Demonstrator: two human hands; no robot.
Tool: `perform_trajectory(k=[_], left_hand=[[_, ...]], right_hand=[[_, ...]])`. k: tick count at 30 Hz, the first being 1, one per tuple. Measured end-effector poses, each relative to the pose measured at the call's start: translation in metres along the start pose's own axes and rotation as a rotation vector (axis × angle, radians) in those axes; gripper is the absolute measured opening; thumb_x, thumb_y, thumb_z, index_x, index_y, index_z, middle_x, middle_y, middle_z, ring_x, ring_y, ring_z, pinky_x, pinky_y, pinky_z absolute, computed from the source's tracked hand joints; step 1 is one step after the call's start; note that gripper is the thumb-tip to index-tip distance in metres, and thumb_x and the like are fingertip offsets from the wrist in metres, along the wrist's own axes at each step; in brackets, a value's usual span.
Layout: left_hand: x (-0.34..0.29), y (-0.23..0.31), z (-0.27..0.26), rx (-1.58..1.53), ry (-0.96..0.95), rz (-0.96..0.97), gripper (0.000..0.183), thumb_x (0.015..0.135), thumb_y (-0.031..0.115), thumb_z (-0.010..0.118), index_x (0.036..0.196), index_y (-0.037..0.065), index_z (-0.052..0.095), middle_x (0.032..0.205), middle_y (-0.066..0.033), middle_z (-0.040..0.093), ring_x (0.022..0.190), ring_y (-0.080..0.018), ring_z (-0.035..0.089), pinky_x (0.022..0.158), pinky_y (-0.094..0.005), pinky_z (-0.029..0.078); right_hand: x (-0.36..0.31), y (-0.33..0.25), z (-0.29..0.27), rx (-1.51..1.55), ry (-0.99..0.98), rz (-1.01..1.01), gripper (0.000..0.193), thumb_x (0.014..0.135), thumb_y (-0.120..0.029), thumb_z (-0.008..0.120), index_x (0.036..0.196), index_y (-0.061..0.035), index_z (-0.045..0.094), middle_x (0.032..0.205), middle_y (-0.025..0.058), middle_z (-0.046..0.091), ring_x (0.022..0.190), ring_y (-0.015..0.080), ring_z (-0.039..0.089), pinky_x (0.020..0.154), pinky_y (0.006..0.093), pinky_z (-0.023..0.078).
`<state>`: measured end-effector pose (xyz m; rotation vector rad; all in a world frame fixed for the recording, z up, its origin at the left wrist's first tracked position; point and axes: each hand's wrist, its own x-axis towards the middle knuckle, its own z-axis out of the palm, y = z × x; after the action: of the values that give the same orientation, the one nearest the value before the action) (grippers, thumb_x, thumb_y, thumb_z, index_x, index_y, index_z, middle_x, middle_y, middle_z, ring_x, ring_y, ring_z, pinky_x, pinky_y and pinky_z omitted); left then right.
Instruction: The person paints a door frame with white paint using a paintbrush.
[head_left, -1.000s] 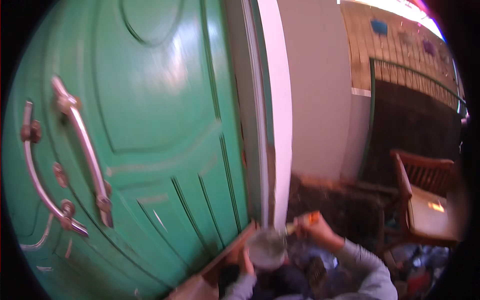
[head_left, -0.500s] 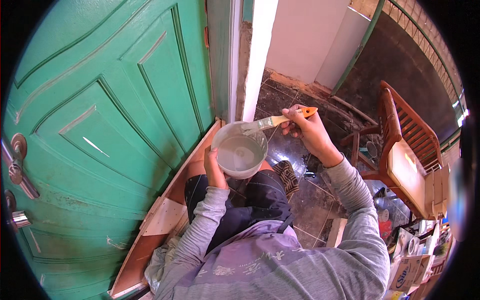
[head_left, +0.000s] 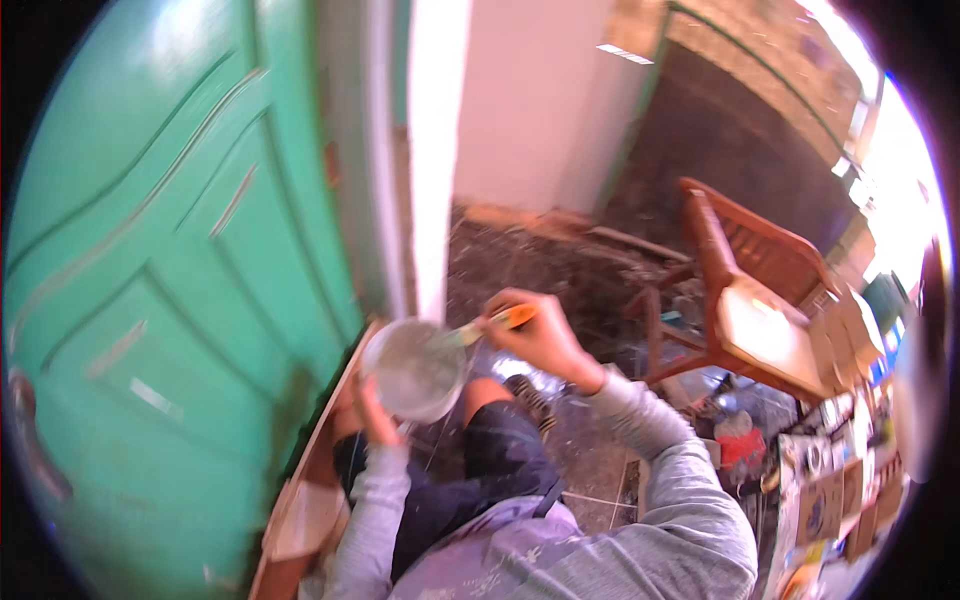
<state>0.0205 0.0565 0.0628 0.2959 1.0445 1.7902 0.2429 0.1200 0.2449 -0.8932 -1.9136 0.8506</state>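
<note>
My left hand (head_left: 377,414) grips a round, translucent plastic tub (head_left: 432,397) by its near left side. Greyish liquid (head_left: 408,372) lies inside it, over my knees. Between the fingers of my right hand (head_left: 535,335) is a paintbrush (head_left: 470,333) with an orange-tipped handle. Its bristles reach over the tub's right rim; motion blur hides whether they touch the liquid. A green panelled door (head_left: 170,300) stands to the left of both hands.
A wooden armchair (head_left: 760,320) with a pale seat stands at the right. Below it are cardboard boxes (head_left: 822,505) and clutter. A white-edged door frame (head_left: 432,170) rises ahead, beside dark floor tiles (head_left: 590,450).
The view has swung, so door, chair and hands all sit further left, and it is blurred. The brush has come closer over the tub, its bristles now inside the rim.
</note>
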Motion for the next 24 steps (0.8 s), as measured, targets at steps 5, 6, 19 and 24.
perform_trajectory(k=[5,6,19,24], left_hand=[[-0.003,0.023,0.017,0.081,-0.047,-0.090,0.053,0.086,0.052,0.049,0.120,0.012,0.053,0.103,-0.0054,0.060,0.080,-0.0170,0.058,0.061,-0.0304,0.046],[-0.004,0.028,0.022,0.100,0.030,-0.062,0.053,0.084,0.057,0.049,0.110,0.012,0.059,0.082,0.0005,0.064,0.053,-0.0076,0.054,0.039,-0.0206,0.037],[0.024,0.021,-0.002,0.122,-0.080,0.007,0.053,0.088,0.047,0.050,0.126,0.010,0.049,0.110,-0.0083,0.061,0.088,-0.0198,0.066,0.063,-0.0308,0.054],[0.023,0.032,-0.001,0.080,-0.043,0.147,0.042,0.089,0.031,0.049,0.118,0.000,0.052,0.111,-0.0112,0.057,0.101,-0.0204,0.056,0.089,-0.0327,0.045]], right_hand=[[-0.003,-0.009,0.009,-0.032,0.022,-0.011,0.016,0.083,-0.013,0.073,0.089,-0.0002,0.066,0.077,0.0074,0.069,0.071,0.0108,0.065,0.065,0.0251,0.052],[-0.002,-0.014,0.009,-0.003,0.032,0.065,0.016,0.084,-0.012,0.073,0.091,0.0002,0.066,0.080,0.0070,0.070,0.073,0.0107,0.066,0.066,0.0237,0.052],[-0.006,0.019,0.033,0.020,0.211,0.186,0.013,0.083,-0.009,0.074,0.085,0.0017,0.067,0.075,0.0039,0.068,0.066,0.0057,0.061,0.059,0.0208,0.049],[0.014,0.022,0.046,-0.023,0.126,0.208,0.012,0.081,-0.010,0.074,0.084,0.0003,0.068,0.070,0.0050,0.068,0.064,0.0059,0.062,0.058,0.0219,0.049]])
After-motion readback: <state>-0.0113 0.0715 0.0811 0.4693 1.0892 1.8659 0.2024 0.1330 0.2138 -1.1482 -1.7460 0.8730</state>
